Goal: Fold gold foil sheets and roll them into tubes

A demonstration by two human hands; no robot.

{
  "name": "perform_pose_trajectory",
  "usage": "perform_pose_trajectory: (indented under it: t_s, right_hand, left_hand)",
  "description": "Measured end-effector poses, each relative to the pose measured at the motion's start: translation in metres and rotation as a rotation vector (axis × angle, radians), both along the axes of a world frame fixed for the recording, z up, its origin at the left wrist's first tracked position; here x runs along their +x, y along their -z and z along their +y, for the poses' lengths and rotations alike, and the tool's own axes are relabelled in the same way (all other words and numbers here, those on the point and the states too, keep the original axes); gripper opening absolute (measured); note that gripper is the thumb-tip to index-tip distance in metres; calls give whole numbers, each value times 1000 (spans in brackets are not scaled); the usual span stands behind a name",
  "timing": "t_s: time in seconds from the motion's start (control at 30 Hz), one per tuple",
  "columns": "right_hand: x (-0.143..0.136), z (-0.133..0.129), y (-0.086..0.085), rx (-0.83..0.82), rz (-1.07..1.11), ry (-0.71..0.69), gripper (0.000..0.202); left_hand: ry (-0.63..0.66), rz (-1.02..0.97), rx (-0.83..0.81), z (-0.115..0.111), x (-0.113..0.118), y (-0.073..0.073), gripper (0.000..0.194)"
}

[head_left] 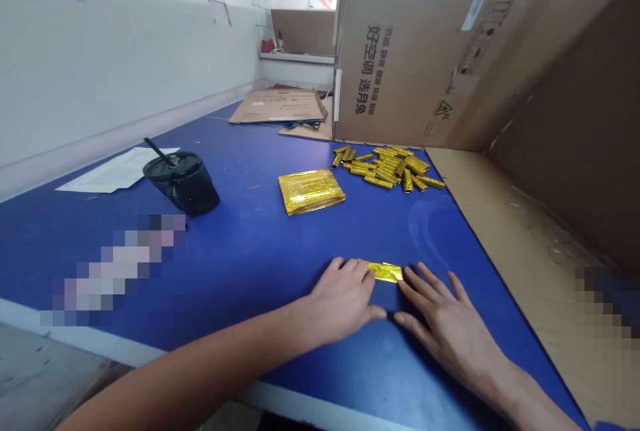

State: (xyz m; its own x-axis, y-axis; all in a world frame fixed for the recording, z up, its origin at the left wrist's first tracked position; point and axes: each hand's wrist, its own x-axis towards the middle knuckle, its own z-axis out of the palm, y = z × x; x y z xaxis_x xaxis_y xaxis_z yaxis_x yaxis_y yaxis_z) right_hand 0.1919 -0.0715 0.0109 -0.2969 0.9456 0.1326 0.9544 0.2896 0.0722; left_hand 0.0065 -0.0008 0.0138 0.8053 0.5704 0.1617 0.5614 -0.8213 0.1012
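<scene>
A flat gold foil strip [385, 272] lies on the blue table between my two hands. My left hand [343, 301] rests palm down, its fingers over the strip's left end and its thumb stretched to the right. My right hand [453, 324] is open with spread fingers, the fingertips touching the strip's right end. Farther back sits a stack of flat gold foil pieces [311, 191]. To its right lies a loose pile of small rolled gold foil tubes [387, 168].
A dark lidded mug [187, 184] with a straw stands at the left, beside white paper [117, 170]. Flattened cardboard [277, 106] lies at the back. A large cardboard box [415, 51] walls off the back right, and more cardboard [505, 231] borders the right edge. Something pixelated lies front left.
</scene>
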Motion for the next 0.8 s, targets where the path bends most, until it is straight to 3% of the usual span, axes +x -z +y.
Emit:
perform_pose_trajectory:
  t_s: [0.1, 0.2, 0.4, 0.67, 0.8]
  right_hand:
    - [-1, 17, -12, -20, 46, -12, 26]
    - [-3, 33, -19, -61, 88, 25, 17]
    - [1, 52, -11, -48, 174, 127, 21]
    - [7, 51, -6, -28, 379, 84, 3]
    - [5, 46, -2, -36, 515, 38, 9]
  left_hand:
    - [13, 28, 0, 15, 9, -6, 20]
    - [-17, -4, 4, 26, 16, -6, 10]
    - [-104, -72, -81, 30, 15, -2, 22]
    - [-162, -162, -174, 32, 14, 3, 23]
    - [-215, -302, -297, 31, 13, 3, 16]
